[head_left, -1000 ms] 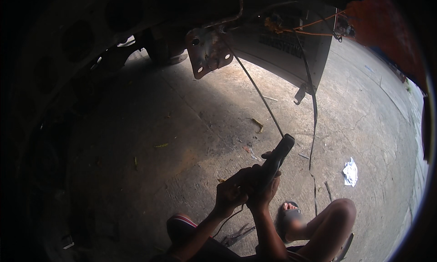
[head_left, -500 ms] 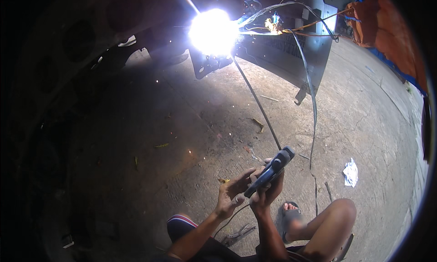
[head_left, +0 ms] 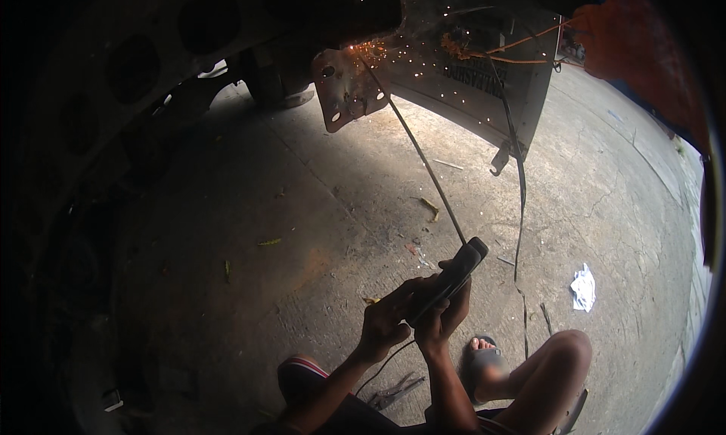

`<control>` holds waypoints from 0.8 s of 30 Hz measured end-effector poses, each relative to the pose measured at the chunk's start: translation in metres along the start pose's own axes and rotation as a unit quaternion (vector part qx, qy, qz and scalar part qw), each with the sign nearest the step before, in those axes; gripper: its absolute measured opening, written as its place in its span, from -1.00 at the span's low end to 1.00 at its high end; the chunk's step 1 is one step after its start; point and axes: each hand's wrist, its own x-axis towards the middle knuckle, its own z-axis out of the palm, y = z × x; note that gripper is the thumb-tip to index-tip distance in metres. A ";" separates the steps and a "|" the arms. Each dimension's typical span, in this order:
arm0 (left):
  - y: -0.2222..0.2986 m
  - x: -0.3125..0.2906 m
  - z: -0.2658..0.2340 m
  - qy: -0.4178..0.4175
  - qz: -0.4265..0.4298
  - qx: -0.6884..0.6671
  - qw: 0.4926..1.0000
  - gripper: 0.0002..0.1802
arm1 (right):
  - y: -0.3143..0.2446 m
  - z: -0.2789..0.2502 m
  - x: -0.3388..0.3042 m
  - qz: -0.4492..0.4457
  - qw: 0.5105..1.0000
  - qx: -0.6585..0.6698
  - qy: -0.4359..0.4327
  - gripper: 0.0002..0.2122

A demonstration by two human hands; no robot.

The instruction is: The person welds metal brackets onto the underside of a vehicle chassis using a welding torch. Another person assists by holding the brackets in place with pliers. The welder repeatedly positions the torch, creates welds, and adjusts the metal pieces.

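Note:
My right hand (head_left: 446, 321) is wrapped round a dark welding electrode holder (head_left: 461, 267). From its left, my left hand (head_left: 386, 321) grips the lower part of the same holder; the shade partly hides its fingers. A long thin welding rod (head_left: 420, 159) runs from the holder up and to the left. Its far tip meets the top edge of a metal bracket plate (head_left: 352, 98) with several holes, where small orange sparks (head_left: 370, 51) scatter. Below the hands a thin cable (head_left: 386, 363) trails from the holder.
Overhead is a dark metal frame (head_left: 249, 19), with a grey panel (head_left: 484, 94) at its right. Wires (head_left: 522, 178) hang to the concrete floor (head_left: 302, 223). An orange tarp (head_left: 643, 57) hangs far right. Pliers-like tool (head_left: 397, 391), white crumpled scrap (head_left: 582, 287) and my sandalled foot (head_left: 484, 367) are nearby.
The glaring white arc at the rod's tip has gone out, leaving orange sparks and a darker scene. The plate now shows plainly. My hands and the holder have barely moved.

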 end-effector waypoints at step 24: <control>0.005 0.003 0.003 0.005 -0.004 -0.008 1.000 0.05 | 0.008 0.006 0.008 -0.069 0.996 -0.042 0.036 -0.31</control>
